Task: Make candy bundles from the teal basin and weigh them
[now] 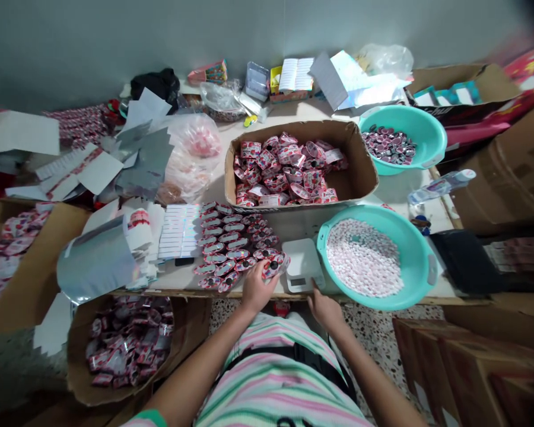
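My left hand [257,289] is closed on a small red-and-pink printed packet [273,265] with a dark round spot on top, at the left edge of a white digital scale [301,256]. My right hand [326,309] holds nothing; its index finger is stretched out to the scale's lower right corner, beside the small display, and seems to touch it. Left of my left hand stand rows of similar printed packets [234,237]. Right of the scale is a turquoise basin [420,264] holding many small white-and-pink pieces [365,261].
Behind the scale stands a cardboard box [360,160] of loose printed packets. A second turquoise basin [434,139] holds small shiny discs. An open notebook [178,231] and silvery sheets [98,255] lie left. Below the table edge is another carton [78,356] full of packets.
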`<state>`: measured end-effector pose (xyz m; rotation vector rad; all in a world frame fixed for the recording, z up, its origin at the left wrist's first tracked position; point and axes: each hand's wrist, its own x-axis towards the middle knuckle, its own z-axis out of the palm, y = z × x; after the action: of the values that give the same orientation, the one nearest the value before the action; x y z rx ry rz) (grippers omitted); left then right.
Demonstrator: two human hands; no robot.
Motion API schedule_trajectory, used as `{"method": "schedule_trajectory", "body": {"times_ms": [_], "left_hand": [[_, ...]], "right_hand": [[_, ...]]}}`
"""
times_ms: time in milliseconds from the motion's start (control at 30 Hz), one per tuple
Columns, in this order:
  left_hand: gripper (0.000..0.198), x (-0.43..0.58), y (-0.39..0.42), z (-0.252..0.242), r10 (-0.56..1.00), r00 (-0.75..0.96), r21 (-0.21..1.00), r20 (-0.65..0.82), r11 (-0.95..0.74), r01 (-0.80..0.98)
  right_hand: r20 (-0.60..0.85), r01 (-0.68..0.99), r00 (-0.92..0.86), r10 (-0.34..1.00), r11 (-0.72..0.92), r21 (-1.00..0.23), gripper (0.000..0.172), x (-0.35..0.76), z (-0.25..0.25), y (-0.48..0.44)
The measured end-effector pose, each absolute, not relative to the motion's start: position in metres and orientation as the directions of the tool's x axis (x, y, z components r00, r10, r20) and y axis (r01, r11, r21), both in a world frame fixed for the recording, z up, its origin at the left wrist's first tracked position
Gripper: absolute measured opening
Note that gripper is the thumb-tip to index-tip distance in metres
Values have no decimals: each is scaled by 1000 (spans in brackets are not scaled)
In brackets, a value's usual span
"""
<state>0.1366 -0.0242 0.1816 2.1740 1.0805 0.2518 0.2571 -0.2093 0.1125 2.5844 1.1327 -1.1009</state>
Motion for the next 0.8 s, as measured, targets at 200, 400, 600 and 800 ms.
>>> {"method": "schedule_trajectory", "body": {"times_ms": [200, 400, 600, 800], "left_hand": [[39, 137, -27, 181, 757, 644, 655, -112, -430, 621], [37, 139, -29, 184, 759, 645, 657, -88, -443, 610], [37, 142, -31, 182, 753, 649, 650, -110, -440, 620], [38, 151, -31, 178, 738, 664, 655, -117, -445, 610]], "right_hand": [[-626, 639, 514, 587, -748, -177, 53, 264, 124, -219], [-646, 644, 499, 577, -746, -169, 49, 266, 129, -222], [-663, 655, 476, 578, -736, -171, 49, 268, 131, -216], [-647, 681, 440, 622, -702, -211, 50, 270, 126, -215]]}}
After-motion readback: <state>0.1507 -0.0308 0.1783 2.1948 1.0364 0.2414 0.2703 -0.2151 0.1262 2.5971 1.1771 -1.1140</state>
